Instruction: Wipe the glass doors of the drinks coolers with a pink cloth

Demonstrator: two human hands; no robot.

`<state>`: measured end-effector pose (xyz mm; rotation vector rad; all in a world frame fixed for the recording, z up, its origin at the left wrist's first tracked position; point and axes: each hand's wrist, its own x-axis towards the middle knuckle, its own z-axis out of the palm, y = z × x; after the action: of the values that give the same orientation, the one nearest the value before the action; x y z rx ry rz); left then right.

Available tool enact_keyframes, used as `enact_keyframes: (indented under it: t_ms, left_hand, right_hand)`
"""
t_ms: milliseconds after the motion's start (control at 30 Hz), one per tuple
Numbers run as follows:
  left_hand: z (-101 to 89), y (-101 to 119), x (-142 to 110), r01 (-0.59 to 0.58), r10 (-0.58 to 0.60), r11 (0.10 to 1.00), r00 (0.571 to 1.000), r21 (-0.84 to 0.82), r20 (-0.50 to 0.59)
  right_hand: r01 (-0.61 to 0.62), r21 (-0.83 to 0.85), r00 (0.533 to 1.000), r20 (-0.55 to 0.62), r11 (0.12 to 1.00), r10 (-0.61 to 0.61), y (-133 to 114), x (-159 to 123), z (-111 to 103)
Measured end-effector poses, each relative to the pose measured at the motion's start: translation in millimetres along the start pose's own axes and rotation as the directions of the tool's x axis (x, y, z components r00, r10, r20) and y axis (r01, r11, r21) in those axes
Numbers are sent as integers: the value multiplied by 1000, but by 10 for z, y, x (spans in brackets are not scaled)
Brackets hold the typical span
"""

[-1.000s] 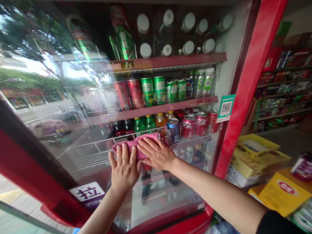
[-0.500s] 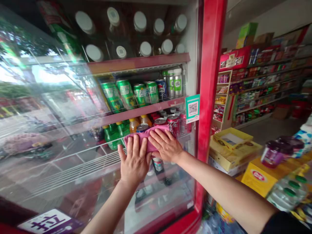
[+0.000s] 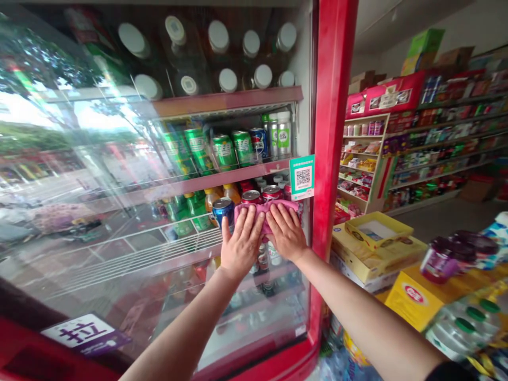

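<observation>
two bare hands pressed a pink cloth (image 3: 265, 210) flat against the glass door (image 3: 138, 280) of a red-framed drinks cooler. the left hand (image 3: 241, 244) lay over the cloth's left part, its fingers stretched out and slightly apart, the thumb held off to the side. the right hand (image 3: 287, 234) covered the right part, its fingers also straight and a little spread, pointing up and to the left. neither hand was closed around the cloth; it lay under the fingers, against the pane, and its upper edge showed above the fingertips.

behind the glass, just left of the cloth, stood a blue can (image 3: 223, 210), with red cans (image 3: 251, 197) partly hidden behind the cloth's top edge. green cans (image 3: 224, 152) and a pepsi can (image 3: 259, 143) stood on the shelf above, and white-capped bottles (image 3: 218, 38) lay on the top one.

a green-bordered qr code sticker (image 3: 302, 177) was on the door's right side, just above and right of the cloth, beside the red frame (image 3: 331, 116). a white and purple sign (image 3: 85, 334) was low on the left. to the right sat an open yellow carton (image 3: 377, 230) and purple-labelled jars (image 3: 438, 260) on a yellow box (image 3: 415, 296).
</observation>
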<state>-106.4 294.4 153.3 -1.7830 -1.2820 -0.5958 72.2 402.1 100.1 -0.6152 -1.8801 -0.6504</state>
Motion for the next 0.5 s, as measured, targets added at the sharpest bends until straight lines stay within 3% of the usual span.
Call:
enact_keyframes:
  t_ms: [133, 233, 367, 433, 500]
  left_hand:
    - [140, 80, -87, -47, 52, 997, 995, -61, 79]
    - [226, 184, -192, -59, 88, 988, 974, -139, 208]
    - [256, 431, -426, 12, 99, 969, 896, -247, 432]
    - [210, 594, -654, 100, 70, 956, 834, -275, 548]
    - [98, 759, -1002, 227, 10, 937, 743, -266, 669]
  right_hand:
    - [-166, 76, 981, 120, 983, 156, -5, -278, -14]
    - [-335, 133, 937, 155, 933, 314, -110, -557, -25]
    - [-669, 295, 743, 291, 682, 603, -491, -974, -75]
    - [-751, 307, 660, 384, 585, 646, -818, -1200, -143]
    - [-807, 295, 586, 510, 512, 630, -1233, -1444, -254]
